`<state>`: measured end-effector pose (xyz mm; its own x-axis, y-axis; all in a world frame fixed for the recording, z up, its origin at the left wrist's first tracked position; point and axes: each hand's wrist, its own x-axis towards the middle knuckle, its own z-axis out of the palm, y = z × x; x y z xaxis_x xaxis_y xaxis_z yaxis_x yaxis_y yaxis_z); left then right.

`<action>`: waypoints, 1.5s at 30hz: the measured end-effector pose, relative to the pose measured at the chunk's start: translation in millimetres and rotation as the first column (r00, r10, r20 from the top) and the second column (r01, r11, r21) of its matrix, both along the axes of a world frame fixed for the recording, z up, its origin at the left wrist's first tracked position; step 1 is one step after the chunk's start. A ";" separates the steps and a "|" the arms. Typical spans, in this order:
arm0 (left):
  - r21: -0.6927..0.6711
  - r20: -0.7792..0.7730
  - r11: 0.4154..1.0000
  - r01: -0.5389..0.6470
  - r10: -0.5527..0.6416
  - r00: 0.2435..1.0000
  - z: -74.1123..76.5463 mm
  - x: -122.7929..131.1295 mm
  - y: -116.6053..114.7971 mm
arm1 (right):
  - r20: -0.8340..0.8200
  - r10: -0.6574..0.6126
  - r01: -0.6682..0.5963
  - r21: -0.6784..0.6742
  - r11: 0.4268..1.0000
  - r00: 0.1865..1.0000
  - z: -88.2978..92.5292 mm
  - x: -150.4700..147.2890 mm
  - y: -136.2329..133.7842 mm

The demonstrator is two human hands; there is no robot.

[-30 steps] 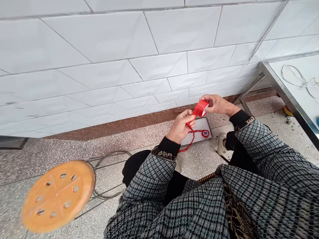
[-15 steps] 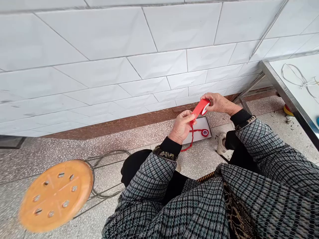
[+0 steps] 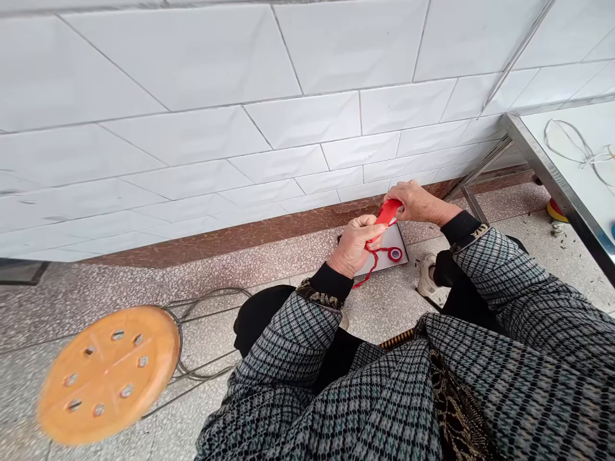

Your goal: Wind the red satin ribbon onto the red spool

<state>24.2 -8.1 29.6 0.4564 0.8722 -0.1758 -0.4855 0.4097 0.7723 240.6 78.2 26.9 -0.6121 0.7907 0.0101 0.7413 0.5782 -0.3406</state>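
My left hand (image 3: 355,246) is closed, with thumb and fingers pinching the pulled-out end of a red tape. My right hand (image 3: 417,202) grips the roll of red tape (image 3: 388,210), up and to the right of it, and a short flat stretch spans the two hands. From below my left fingers a narrow, twisted red strand (image 3: 371,271) hangs down and loops. It runs to a small red roll (image 3: 394,254) with a pale core, lying on a white box or tray (image 3: 401,243) on the floor. Part of this box is hidden behind my left hand.
An orange round stool (image 3: 108,374) with a holed seat and metal legs stands at left. White wall tiles (image 3: 298,118) rise in front. A metal-framed table (image 3: 552,173) at right bears a loose pale wire (image 3: 583,150). A yellow and red object (image 3: 556,211) sits beneath it.
My right hand has come slightly closer to my left, and the roll has turned so its white core hardly shows. The taut stretch of tape looks shorter and flatter.
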 end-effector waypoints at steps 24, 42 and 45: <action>0.008 -0.082 0.999 0.031 -0.030 0.996 -7.7 -5.1 1.4 | -0.591 -0.239 -0.061 -0.442 0.895 0.770 21.7 12.9 -6.0; 0.211 -0.221 0.974 -0.084 0.131 0.966 -15.4 9.5 0.6 | -0.785 -0.441 -0.269 -0.581 0.769 0.435 10.9 -5.9 -17.4; 0.176 -0.184 0.973 -0.153 0.185 0.965 -20.0 15.0 -0.6 | -0.787 -0.499 -0.311 -0.607 0.731 0.364 3.3 -10.7 -18.7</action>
